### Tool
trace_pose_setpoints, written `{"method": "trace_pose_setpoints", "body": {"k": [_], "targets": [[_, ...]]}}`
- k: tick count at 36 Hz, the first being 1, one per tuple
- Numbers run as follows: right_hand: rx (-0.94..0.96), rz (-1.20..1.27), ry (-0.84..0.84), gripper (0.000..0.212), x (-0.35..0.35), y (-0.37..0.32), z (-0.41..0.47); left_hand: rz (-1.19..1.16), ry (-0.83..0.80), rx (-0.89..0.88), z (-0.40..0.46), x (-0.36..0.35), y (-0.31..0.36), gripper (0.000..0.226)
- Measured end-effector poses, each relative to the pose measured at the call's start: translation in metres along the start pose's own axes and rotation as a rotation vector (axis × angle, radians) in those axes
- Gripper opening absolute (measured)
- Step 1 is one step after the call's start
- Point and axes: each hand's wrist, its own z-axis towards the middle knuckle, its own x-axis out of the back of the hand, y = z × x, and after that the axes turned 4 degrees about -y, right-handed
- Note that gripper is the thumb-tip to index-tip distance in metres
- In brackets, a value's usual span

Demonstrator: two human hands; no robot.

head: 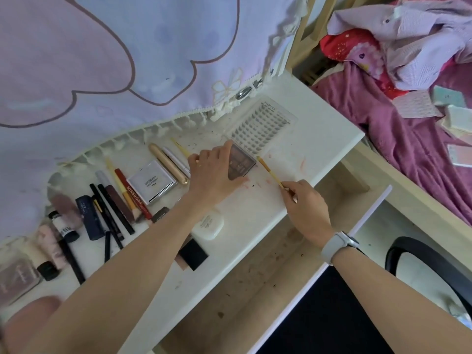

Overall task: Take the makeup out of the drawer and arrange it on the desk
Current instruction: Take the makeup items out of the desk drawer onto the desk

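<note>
White and a bit messy, the desk [319,129] holds our makeup in a row along its back edge. Our left hand [214,169] lies flat on a brown palette [241,163] near the right end. Our right hand [304,203] pinches a thin brush [270,172] beside it. Below the front edge, the drawer [245,284] is open.
</note>
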Motion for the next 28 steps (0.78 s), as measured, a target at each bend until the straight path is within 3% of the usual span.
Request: {"method": "trace_pose_setpoints", "body": {"k": [11,21,28], "targets": [[0.064,-0.069,0.037,0.023,-0.005,-0.012,0.011,0.18,0.04,0.029,-0.021,0.002,-0.021,0.086],[0.14,-0.184,0.009,0.025,-0.023,-0.043,0.045,0.097,-0.003,0.062,-0.03,0.005,-0.028,0.076],[0.195,-0.076,0.005,0.027,-0.022,-0.045,0.035,0.038,-0.027,0.1,-0.034,0.01,-0.02,0.078]]}}
